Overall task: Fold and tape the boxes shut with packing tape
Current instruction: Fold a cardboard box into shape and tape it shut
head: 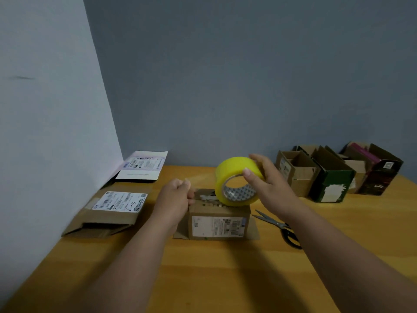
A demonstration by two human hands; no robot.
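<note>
A small brown cardboard box (218, 224) with a white shipping label on its front stands in the middle of the wooden table (203, 279). A yellow roll of packing tape (234, 177) rests on edge on the box's top right. My right hand (268, 184) grips the roll from the right, thumb on its front rim. My left hand (176, 197) is at the box's top left edge with fingers curled, pinching what looks like the tape's clear free end; the tape strip itself is hard to see.
Black-handled scissors (282, 229) lie right of the box. Two flattened boxes with labels, one brown (108, 213) and one white (142, 166), lie along the left wall. Several open boxes (331, 175) stand at the back right.
</note>
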